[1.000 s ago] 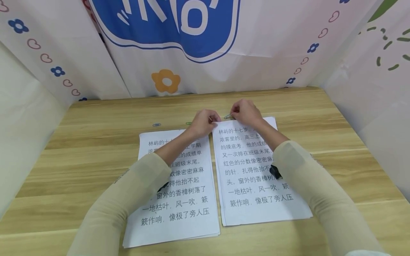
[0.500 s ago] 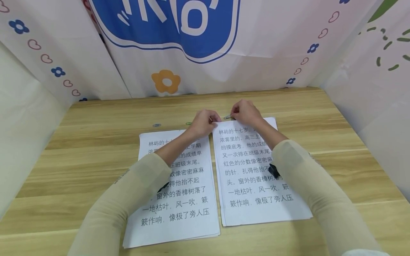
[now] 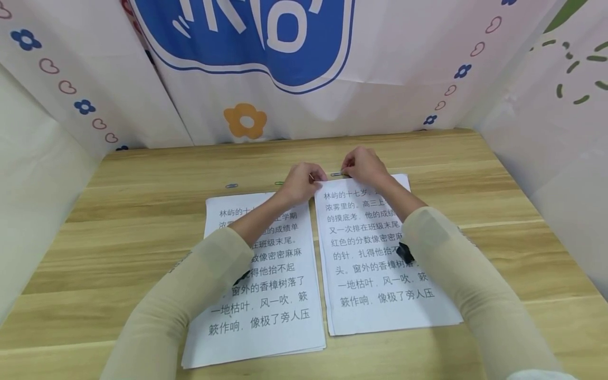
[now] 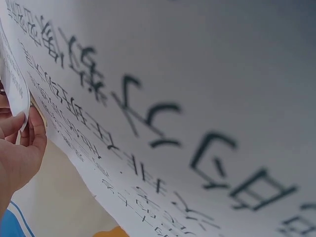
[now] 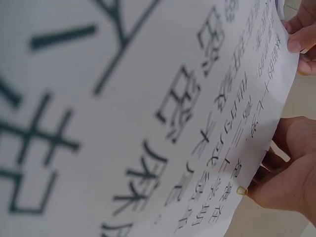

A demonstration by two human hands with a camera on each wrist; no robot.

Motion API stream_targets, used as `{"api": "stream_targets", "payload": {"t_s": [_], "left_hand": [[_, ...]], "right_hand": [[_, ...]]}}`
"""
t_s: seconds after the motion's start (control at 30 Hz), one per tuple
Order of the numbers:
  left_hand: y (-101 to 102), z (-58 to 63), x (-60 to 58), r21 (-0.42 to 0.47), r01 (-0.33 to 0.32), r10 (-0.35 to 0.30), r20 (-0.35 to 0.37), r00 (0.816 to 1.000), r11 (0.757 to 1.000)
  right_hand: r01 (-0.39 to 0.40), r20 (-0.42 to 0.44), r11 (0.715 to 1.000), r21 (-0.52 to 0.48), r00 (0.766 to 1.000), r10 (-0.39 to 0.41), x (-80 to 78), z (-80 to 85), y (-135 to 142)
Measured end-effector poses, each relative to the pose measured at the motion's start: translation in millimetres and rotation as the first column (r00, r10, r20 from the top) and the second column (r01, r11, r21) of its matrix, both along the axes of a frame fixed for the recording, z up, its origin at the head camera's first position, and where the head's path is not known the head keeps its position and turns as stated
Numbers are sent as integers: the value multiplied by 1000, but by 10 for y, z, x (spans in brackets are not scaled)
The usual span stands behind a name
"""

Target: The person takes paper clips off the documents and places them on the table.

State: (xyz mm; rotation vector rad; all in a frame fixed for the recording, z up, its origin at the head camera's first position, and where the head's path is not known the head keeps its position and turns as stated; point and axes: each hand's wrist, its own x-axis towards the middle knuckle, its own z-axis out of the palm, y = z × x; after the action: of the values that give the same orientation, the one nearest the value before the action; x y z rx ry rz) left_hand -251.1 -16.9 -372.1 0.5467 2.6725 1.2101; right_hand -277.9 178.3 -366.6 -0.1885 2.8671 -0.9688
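Note:
Two paper stacks with large printed text lie side by side, a left stack (image 3: 266, 338) and a right stack (image 3: 394, 314). My left hand (image 3: 303, 182) pinches the top left corner of the right stack; the left wrist view shows the same left hand (image 4: 22, 148) with thumb and fingers on the paper. My right hand (image 3: 366, 168) is curled at that stack's top edge, its fingertips at a blue-grey paper clip (image 3: 336, 174). In the right wrist view, a yellow paper clip (image 5: 241, 190) shows on the paper edge beside the thumb of my right hand (image 5: 294, 173).
Beyond the left stack lie a blue paper clip (image 3: 231, 186) and a green paper clip (image 3: 278, 183), the green one partly behind my left hand. The wooden table (image 3: 513, 253) ends at a white printed curtain (image 3: 389, 105). Pale curtains flank both sides.
The blue-grey paper clip at my right fingertips has turned from slanted to nearly level and shifted slightly left. My left hand and both stacks stay in place.

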Motion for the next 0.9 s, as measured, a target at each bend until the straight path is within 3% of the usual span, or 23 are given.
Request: {"api": "stream_targets", "payload": {"t_s": [0.3, 0.9], "left_hand": [[-10, 8, 11, 12, -4, 4, 8, 1000, 1000], [-20, 23, 29, 18, -4, 3, 3, 1000, 1000]], "right_hand": [[-20, 5, 1000, -19, 1000, 20, 14, 46, 77], [-48, -68, 999, -4, 997, 47, 119, 176, 346]]}}
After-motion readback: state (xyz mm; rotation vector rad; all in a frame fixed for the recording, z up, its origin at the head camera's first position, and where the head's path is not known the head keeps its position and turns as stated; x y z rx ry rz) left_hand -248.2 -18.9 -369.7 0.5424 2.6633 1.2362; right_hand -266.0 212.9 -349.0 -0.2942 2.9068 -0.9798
